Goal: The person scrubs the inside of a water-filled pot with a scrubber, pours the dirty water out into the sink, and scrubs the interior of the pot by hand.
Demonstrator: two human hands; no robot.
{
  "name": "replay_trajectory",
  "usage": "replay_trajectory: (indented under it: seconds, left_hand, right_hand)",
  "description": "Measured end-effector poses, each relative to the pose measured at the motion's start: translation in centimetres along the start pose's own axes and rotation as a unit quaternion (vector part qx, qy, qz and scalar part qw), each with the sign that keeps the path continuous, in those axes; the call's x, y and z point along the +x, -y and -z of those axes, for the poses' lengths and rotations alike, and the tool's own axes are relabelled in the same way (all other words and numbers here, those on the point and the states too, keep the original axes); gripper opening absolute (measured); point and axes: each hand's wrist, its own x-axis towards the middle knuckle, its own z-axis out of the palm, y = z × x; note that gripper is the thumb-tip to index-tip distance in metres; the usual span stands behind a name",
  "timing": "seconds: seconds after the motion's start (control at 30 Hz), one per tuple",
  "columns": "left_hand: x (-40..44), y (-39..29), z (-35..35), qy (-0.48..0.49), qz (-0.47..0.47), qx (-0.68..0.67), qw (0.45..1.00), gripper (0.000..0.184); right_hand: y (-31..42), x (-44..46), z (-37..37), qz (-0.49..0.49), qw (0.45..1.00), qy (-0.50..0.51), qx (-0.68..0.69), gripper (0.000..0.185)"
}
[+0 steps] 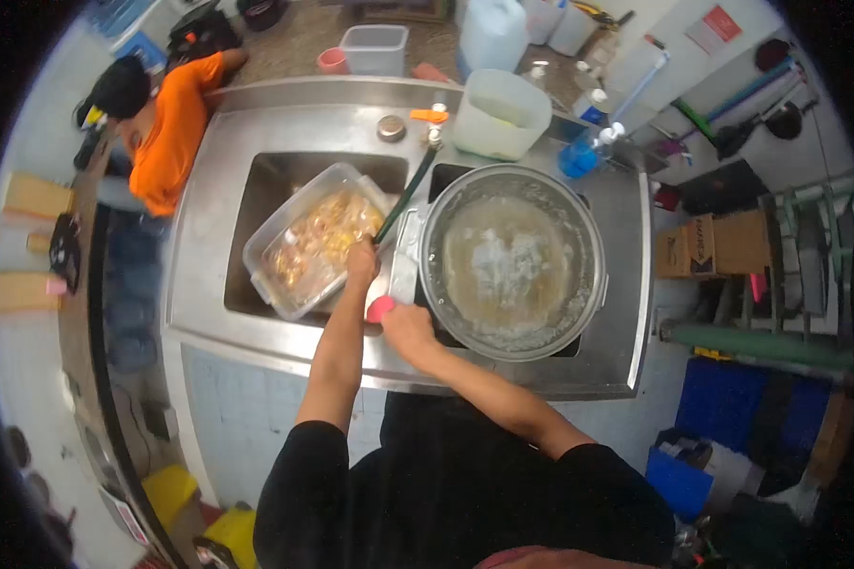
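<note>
My left hand (pixel 362 258) is closed around the lower end of a dark green hose (pixel 403 201), which runs down from the orange-handled tap (pixel 431 118). My right hand (pixel 408 327) grips a pink object (pixel 380 308), possibly a cup, over the divider between the basins. In the left basin (pixel 256 204), a clear plastic tub (pixel 261 248) holds yellowish and brown pieces, tilted at an angle. To the right of both hands sits a large round metal pot (pixel 593 284) with cloudy, foamy water.
A cloudy square container (pixel 503 114) and a blue spray bottle (pixel 584 152) stand behind the pot. A person in an orange shirt (pixel 182 123) leans at the back left. Cardboard boxes (pixel 731 244) lie on the right.
</note>
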Motion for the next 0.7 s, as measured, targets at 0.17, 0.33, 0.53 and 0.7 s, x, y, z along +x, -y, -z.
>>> replay_trajectory:
  seconds: [0.17, 0.33, 0.53, 0.7]
  left_hand:
    - [1.6, 0.3, -0.4, -0.015, -0.049, 0.034, 0.998, 0.03]
    - [-1.8, 1.0, 1.0, -0.095, -0.064, -0.038, 0.993, 0.037]
    - [-9.2, -2.2, 4.2, -0.08, 0.07, -0.182, 0.978, 0.04]
    - [-12.0, -7.9, 4.3, -0.063, 0.08, -0.2, 0.974, 0.03]
  right_hand:
    - [-3.8, -1.2, 0.8, -0.038, 0.999, -0.018, 0.005, 0.014]
    - [-7.9, -3.5, 6.7, -0.186, 0.976, -0.043, 0.102, 0.017]
    - [-23.2, -9.5, 8.6, -0.446, 0.854, -0.245, 0.108, 0.024]
    - [-38.7, -16.2, 8.6, -0.603, 0.766, -0.224, -0.018, 0.019]
